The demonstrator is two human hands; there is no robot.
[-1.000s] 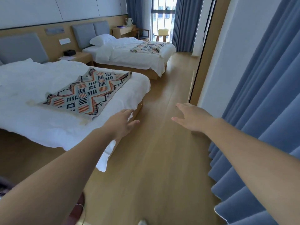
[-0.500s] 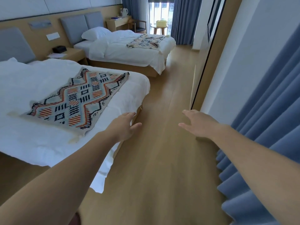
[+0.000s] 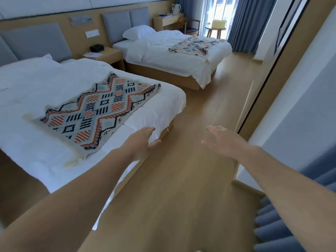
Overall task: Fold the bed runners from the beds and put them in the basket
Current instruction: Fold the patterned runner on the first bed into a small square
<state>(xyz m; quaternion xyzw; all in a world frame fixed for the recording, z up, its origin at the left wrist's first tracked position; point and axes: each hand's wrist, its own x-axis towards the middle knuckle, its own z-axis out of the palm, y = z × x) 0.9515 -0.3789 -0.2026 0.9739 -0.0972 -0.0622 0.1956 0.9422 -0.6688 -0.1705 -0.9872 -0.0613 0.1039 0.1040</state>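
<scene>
A patterned bed runner [image 3: 98, 110] in grey, orange and black lies flat across the foot of the near white bed [image 3: 32, 84]. A second, rumpled runner [image 3: 192, 45] lies on the far bed [image 3: 163, 53]. A pale yellow basket [image 3: 219, 24] stands on a small round table by the window. My left hand [image 3: 142, 142] reaches forward, open, over the near bed's corner, just right of the runner and apart from it. My right hand [image 3: 224, 140] is stretched out open above the wooden floor, holding nothing.
A wooden aisle [image 3: 181, 160] runs between the beds and the right wall. Blue curtains [image 3: 294, 215] hang at the lower right. A nightstand [image 3: 103, 53] sits between the beds. A desk [image 3: 167, 20] with a kettle and a chair stand near the window.
The view has advanced along the aisle; the near bed and runner appear closer and larger. Both hands stay outstretched and open, the left now nearer the bed's corner.
</scene>
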